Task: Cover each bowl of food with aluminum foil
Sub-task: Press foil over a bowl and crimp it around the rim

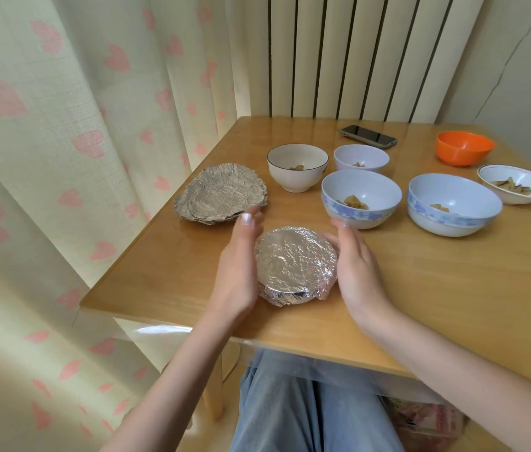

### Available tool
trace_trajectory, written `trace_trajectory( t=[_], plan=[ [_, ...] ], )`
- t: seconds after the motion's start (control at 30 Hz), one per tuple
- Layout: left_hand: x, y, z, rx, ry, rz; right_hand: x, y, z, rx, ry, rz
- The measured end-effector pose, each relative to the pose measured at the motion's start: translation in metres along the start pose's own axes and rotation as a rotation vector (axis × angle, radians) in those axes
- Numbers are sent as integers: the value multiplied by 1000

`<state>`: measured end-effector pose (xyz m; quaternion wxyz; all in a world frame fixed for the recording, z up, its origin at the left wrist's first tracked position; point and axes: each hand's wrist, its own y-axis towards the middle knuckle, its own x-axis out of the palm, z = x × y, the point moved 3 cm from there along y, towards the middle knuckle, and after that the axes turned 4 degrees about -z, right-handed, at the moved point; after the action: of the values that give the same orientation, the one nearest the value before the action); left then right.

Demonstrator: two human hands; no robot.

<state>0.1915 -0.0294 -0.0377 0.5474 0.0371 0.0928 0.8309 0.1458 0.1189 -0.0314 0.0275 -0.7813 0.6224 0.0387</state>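
Observation:
A bowl wrapped in aluminum foil (295,262) stands near the table's front edge. My left hand (239,272) lies along its left side and my right hand (355,272) along its right side, fingers fairly straight, touching the foil. A stack of crumpled foil sheets (221,194) lies at the table's left edge. Behind stand uncovered bowls with food: a white bowl with a dark rim (296,168), a small pale blue bowl (361,158), a blue patterned bowl (361,199), a larger blue patterned bowl (453,205) and a shallow white bowl (518,189).
An orange bowl (464,148) stands at the back right. A phone (366,136) lies at the back of the wooden table (453,288). A heart-patterned curtain (62,125) hangs at the left. My legs in jeans are under the table.

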Motion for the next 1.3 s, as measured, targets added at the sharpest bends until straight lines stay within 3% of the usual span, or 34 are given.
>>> trace_trajectory(
  t=[0.17,0.37,0.57,0.67,0.77,0.9,1.03,1.2,1.3],
  plan=[
    [11,-5,-4,-211,-323,71,16,-15,6,140,176,-15],
    [14,19,4,-226,-371,191,29,29,-5,104,208,-45],
    [12,29,-6,-237,-373,178,30,50,-2,74,146,-43],
    [1,29,-10,-234,-282,210,23,44,-4,78,139,12],
    [-12,33,-6,-67,-49,261,23,33,-4,59,136,108],
    [-5,44,14,214,361,48,40,31,-9,-14,113,182],
    [5,53,17,201,485,-255,46,33,-5,-84,8,238],
    [8,55,15,182,570,-216,45,37,-4,-138,-81,279],
    [9,53,12,211,636,-162,41,40,-5,-126,-130,217]
  ],
)
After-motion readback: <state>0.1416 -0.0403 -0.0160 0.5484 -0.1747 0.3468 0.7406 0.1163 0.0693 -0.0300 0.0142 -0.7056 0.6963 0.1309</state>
